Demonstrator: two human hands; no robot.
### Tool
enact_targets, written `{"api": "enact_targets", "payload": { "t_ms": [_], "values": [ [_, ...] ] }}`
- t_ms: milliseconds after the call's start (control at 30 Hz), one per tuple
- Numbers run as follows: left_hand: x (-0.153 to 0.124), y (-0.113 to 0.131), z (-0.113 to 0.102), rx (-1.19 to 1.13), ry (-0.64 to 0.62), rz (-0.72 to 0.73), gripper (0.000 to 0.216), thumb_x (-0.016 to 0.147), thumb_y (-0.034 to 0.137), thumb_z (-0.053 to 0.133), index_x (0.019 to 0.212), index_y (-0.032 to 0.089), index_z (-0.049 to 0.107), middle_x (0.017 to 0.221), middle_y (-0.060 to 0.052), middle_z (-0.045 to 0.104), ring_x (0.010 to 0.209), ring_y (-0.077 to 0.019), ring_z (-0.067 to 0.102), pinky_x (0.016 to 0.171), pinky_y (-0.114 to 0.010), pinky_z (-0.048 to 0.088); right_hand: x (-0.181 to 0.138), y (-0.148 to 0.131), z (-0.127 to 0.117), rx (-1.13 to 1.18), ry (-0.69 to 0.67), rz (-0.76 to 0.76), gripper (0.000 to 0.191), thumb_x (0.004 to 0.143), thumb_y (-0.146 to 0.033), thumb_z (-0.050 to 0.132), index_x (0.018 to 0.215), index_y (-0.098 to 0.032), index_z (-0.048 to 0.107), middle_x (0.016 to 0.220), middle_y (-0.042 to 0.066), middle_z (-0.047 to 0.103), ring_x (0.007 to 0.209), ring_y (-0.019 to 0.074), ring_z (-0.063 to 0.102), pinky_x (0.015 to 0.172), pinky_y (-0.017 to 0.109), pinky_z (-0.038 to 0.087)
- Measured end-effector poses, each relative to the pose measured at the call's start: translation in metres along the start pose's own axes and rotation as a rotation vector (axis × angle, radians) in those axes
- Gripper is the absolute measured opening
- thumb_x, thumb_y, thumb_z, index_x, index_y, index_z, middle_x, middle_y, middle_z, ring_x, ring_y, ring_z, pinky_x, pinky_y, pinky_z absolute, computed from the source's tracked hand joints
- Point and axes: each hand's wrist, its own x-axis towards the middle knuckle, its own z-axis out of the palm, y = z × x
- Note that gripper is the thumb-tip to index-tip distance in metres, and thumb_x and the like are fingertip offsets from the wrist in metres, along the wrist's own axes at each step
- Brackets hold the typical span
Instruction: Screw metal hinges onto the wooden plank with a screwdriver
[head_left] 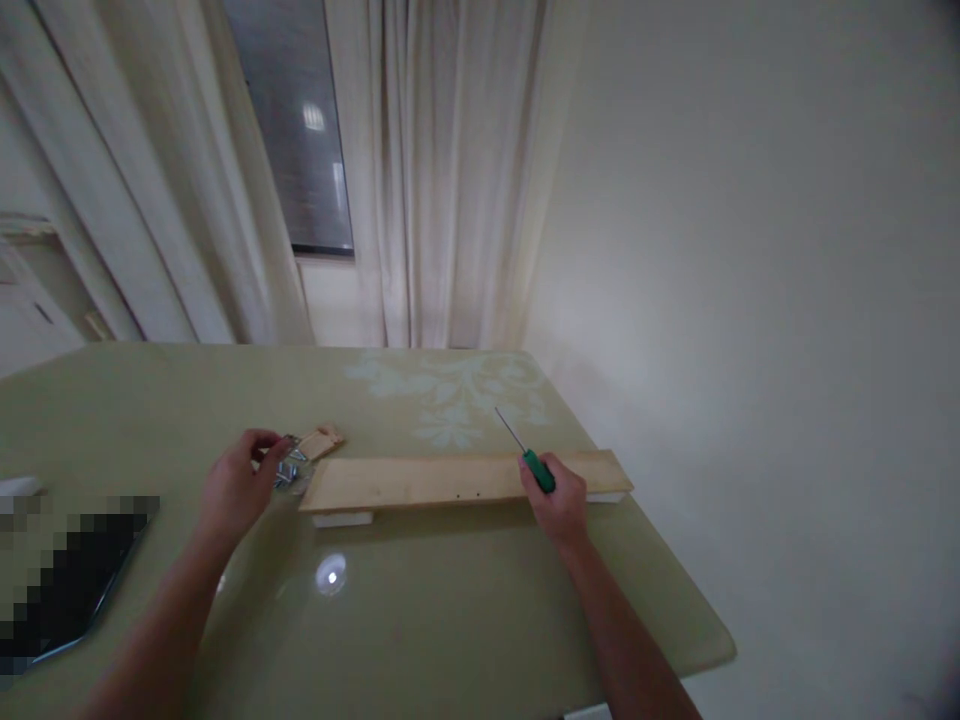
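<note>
My right hand is wrapped round the green handle of a screwdriver, whose thin shaft points up and to the left. It is over the right part of a long pale wooden board, which rests on white blocks and shows two small dark holes near its front edge. Left of the board, my left hand has its fingertips pinched together; what they hold, if anything, is too small to make out. Close by those fingertips lie small shiny metal pieces and a small wooden piece.
The glossy greenish table has a pale floral pattern at the back. A dark flat device, partly pixelated, lies at the left. White blocks support the board. A wall runs along the right side, with curtains behind.
</note>
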Motion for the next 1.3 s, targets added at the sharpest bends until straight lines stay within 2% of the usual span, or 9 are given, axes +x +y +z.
{"api": "enact_targets", "payload": {
  "t_ms": [100,200,300,400,567,800,1000,1167,1300],
  "values": [
    [-0.015,0.044,0.007,-0.217,0.011,0.102,0.037,0.085,0.059,0.058,0.093,0.023,0.061,0.085,-0.002,0.072,0.067,-0.0186,0.062,0.06,-0.028,0.048,0.0,0.0,-0.001,0.005,0.002,0.006,0.034,0.095,-0.046,0.061,0.072,-0.022,0.058,0.056,-0.005,0.051,0.051,0.0121,0.051,0.057,0.024,0.039],
    [-0.04,0.098,0.024,-0.377,-0.17,0.257,0.034,0.087,0.055,0.064,0.092,0.022,0.065,0.081,-0.003,0.073,0.071,-0.018,0.065,0.062,-0.026,0.049,0.0,0.0,-0.001,0.007,-0.003,0.011,0.033,0.094,-0.045,0.062,0.072,-0.022,0.058,0.057,-0.005,0.051,0.052,0.0121,0.051,0.058,0.024,0.038],
    [-0.07,0.146,0.047,-0.467,-0.379,0.325,0.028,0.092,0.049,0.064,0.091,0.022,0.071,0.077,-0.001,0.074,0.067,-0.0161,0.065,0.06,-0.025,0.048,-0.001,0.0,-0.002,0.013,-0.004,0.015,0.032,0.094,-0.044,0.063,0.073,-0.021,0.059,0.058,-0.005,0.052,0.053,0.0123,0.052,0.059,0.024,0.038],
    [-0.096,0.168,0.07,-0.551,-0.397,0.373,0.024,0.093,0.044,0.064,0.096,0.024,0.077,0.086,-0.003,0.079,0.073,-0.017,0.069,0.068,-0.027,0.054,-0.001,-0.001,-0.003,0.024,-0.009,0.016,0.031,0.095,-0.045,0.063,0.075,-0.021,0.06,0.058,-0.005,0.053,0.054,0.0123,0.053,0.059,0.024,0.039],
    [-0.124,0.159,0.091,-0.672,-0.349,0.313,0.021,0.097,0.04,0.064,0.105,0.025,0.076,0.098,-0.003,0.081,0.086,-0.0188,0.076,0.078,-0.029,0.061,-0.001,-0.007,-0.003,0.055,-0.031,0.019,0.035,0.098,-0.047,0.06,0.073,-0.022,0.056,0.058,-0.005,0.05,0.053,0.0121,0.051,0.058,0.024,0.038],
    [-0.135,0.153,0.089,-0.804,-0.377,0.258,0.022,0.095,0.041,0.068,0.101,0.02,0.07,0.089,-0.005,0.078,0.078,-0.018,0.076,0.072,-0.029,0.064,-0.011,-0.025,0.005,0.143,-0.061,-0.02,0.029,0.105,-0.041,0.049,0.084,-0.023,0.054,0.07,-0.002,0.054,0.065,0.0145,0.053,0.064,0.026,0.041],
    [-0.141,0.162,0.087,-0.725,-0.354,0.375,0.015,0.097,0.035,0.065,0.095,0.021,0.07,0.086,-0.003,0.077,0.078,-0.0166,0.075,0.072,-0.026,0.061,-0.018,-0.033,0.009,0.223,-0.159,-0.139,0.025,0.1,-0.038,0.059,0.08,-0.022,0.059,0.069,-0.001,0.057,0.063,0.0137,0.054,0.063,0.026,0.043],
    [-0.146,0.158,0.094,-0.697,-0.37,0.461,0.013,0.099,0.031,0.061,0.097,0.022,0.071,0.087,-0.004,0.077,0.078,-0.0171,0.075,0.071,-0.026,0.06,-0.02,-0.032,0.007,0.314,-0.248,-0.241,0.014,0.095,-0.035,0.065,0.093,-0.022,0.071,0.077,0.003,0.072,0.068,0.0152,0.066,0.067,0.026,0.05],
    [-0.149,0.154,0.099,-0.707,-0.351,0.489,0.013,0.098,0.027,0.061,0.104,0.025,0.072,0.095,-0.004,0.079,0.085,-0.0182,0.077,0.075,-0.027,0.061,-0.022,-0.028,0.012,0.349,-0.273,-0.267,0.014,0.091,-0.035,0.066,0.091,-0.023,0.073,0.074,0.003,0.073,0.065,0.0163,0.066,0.066,0.028,0.051]
  ]
}}
